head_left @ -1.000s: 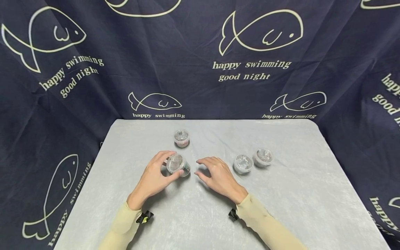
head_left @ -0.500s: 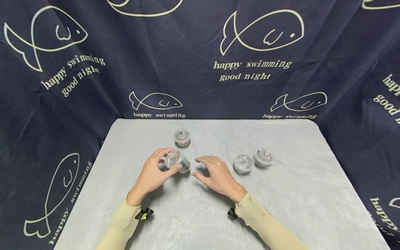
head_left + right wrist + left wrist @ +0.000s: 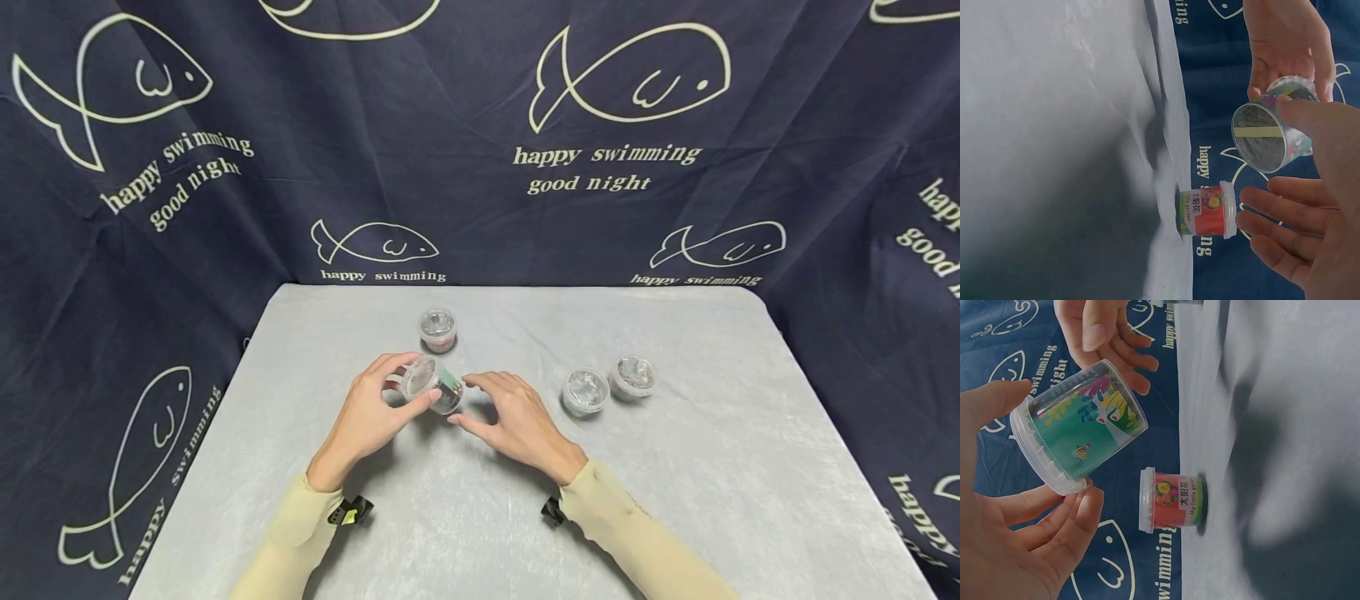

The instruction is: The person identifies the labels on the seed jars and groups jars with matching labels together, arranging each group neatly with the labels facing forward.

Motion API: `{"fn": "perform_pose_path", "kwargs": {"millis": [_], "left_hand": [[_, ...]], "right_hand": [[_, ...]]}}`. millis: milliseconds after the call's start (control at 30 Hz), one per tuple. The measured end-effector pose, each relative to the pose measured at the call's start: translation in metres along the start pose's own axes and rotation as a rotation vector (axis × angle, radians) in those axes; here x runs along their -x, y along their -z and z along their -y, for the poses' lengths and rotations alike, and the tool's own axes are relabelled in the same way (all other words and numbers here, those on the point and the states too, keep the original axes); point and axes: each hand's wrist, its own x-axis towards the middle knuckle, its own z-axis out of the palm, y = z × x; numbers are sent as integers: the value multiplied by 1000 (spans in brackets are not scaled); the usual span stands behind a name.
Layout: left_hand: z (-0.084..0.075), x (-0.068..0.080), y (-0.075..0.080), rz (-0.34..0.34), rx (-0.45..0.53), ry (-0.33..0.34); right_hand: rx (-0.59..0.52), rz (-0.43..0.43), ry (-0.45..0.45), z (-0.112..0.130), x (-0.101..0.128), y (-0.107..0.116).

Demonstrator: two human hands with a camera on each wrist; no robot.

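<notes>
My left hand [image 3: 417,382] grips a small clear lidded cup [image 3: 442,390] with a green flowered label. It holds the cup by the lid end, tilted on its side above the table, base pointing right. In the left wrist view the thumb and fingers [image 3: 1088,506] pinch the lid rim of this cup [image 3: 1085,425]. My right hand [image 3: 461,400] hovers just right of the cup's base with its fingers loosely spread, holding nothing. The right wrist view shows the cup's base [image 3: 1260,137] facing that palm. A red-labelled cup [image 3: 438,330] stands upright just behind.
Two more clear lidded cups [image 3: 585,392] [image 3: 632,377] stand side by side right of my right hand. The grey table [image 3: 712,467] is backed and flanked by a dark blue fish-print cloth [image 3: 600,167]. The red-labelled cup [image 3: 1172,501] [image 3: 1205,209] shows in both wrist views.
My left hand has raised the green cup a little, moved it right and tipped it further. My right hand has slid left, closing in on the cup's base.
</notes>
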Motion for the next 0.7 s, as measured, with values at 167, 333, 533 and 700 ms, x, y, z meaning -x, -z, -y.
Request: {"fn": "perform_pose_path", "kwargs": {"millis": [167, 333, 533, 700], "left_hand": [[-2, -1, -2, 0, 10, -18], [-4, -3, -3, 5, 24, -10], [-4, -5, -3, 17, 47, -1], [-2, -7, -3, 24, 59, -24]], "right_hand": [[-16, -3, -3, 2, -3, -1], [-81, 0, -32, 2, -5, -2], [-250, 48, -121, -1, -5, -4], [-380, 88, -157, -3, -6, -5]]}}
